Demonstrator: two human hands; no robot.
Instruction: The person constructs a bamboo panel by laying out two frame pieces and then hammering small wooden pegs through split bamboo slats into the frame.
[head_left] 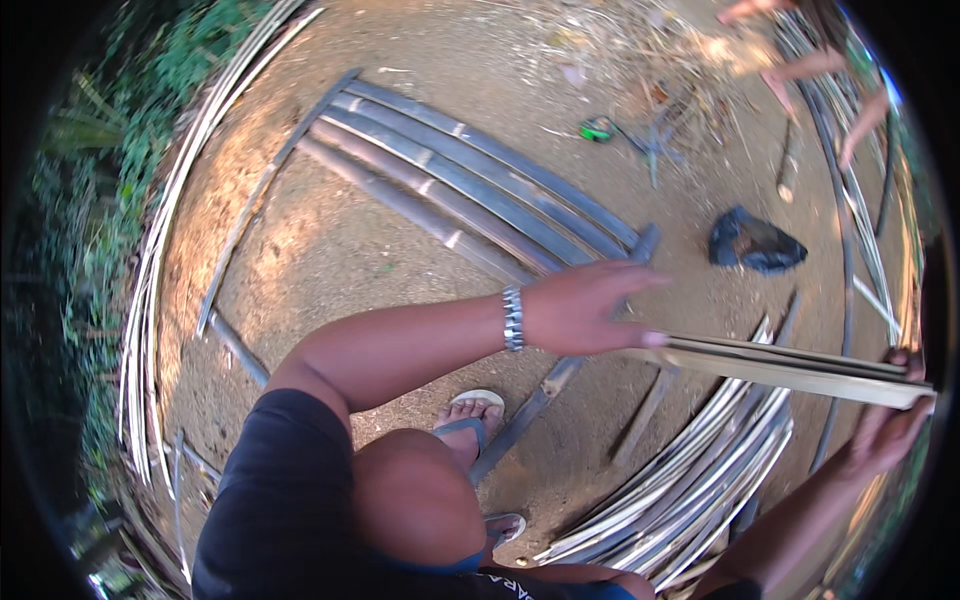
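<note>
My right hand [885,425] is closed around the far right end of a few split bamboo strips [790,368], held roughly level above the ground. At their other end is my left hand [590,305], fingers stretched and apart and slightly blurred. Its thumb lies at the tip of the strips; whether it touches them I cannot tell. A metal-link band [513,318] circles the left wrist. Beyond that hand, dark split bamboo slats [470,165] lie side by side across a bamboo frame [270,180] on the ground.
A bundle of thin strips [690,480] lies below the held ones. Further off are a black plastic bag [757,242], a green tape measure [597,128] and a short pole [789,165]. Another person's limbs [810,65] show at upper right. Long strips [165,270] line the left side.
</note>
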